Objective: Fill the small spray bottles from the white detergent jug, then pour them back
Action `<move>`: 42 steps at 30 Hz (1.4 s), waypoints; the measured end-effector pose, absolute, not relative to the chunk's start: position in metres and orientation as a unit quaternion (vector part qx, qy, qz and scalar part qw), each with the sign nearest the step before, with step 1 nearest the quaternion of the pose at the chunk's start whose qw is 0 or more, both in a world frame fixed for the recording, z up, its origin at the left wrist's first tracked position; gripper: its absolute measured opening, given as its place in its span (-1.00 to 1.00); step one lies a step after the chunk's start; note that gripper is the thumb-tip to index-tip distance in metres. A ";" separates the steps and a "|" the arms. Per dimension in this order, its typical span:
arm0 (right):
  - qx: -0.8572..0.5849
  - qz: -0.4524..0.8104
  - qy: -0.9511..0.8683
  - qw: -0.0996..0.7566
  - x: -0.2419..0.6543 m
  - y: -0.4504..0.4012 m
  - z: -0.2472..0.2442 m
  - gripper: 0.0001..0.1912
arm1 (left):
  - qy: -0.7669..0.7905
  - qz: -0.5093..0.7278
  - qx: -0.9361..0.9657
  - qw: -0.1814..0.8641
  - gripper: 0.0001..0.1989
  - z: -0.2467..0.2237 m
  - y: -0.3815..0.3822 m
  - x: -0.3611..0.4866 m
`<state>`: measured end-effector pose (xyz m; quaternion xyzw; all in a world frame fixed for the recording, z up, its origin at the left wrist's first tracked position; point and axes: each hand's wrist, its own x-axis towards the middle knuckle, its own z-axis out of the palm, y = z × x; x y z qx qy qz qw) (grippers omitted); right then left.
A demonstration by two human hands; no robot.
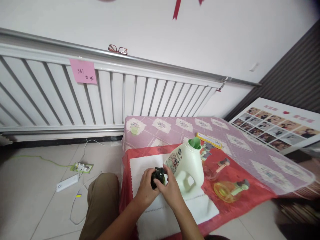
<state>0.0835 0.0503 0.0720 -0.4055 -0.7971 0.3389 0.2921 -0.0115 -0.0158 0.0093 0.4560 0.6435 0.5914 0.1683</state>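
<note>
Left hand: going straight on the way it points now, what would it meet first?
The dark pump bottle the left hand holds, then the right hand; beyond, probably the pale green handled jug, depth being unclear.

Eyeglasses [122,50] on a pipe [160,63], pink note [83,71] on white radiator [140,96], photo board [277,126]

A dark bottle [158,179] is held between the left hand [147,187] and right hand [170,186]; just right, a pale green jug [194,166] is supported on the cloth-covered tabletop [172,133].
</note>
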 end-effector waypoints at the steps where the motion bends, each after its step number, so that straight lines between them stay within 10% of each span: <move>1: -0.394 0.344 -0.801 0.291 0.084 0.050 0.073 -0.42 | 0.644 0.592 0.454 0.168 -0.46 0.010 -0.016 -0.011; 10: -0.432 0.340 -0.769 0.326 0.077 0.050 0.066 -0.82 | 0.649 0.593 0.445 0.170 -0.46 0.008 -0.015 -0.011; 20: -0.437 0.371 -0.742 0.347 0.075 0.042 0.062 -0.49 | 0.644 0.596 0.450 0.165 -0.46 0.001 -0.015 -0.012; 42: -0.420 0.406 -0.728 0.359 0.084 0.038 0.058 -0.76 | 0.656 0.584 0.449 0.163 -0.52 -0.004 -0.015 -0.013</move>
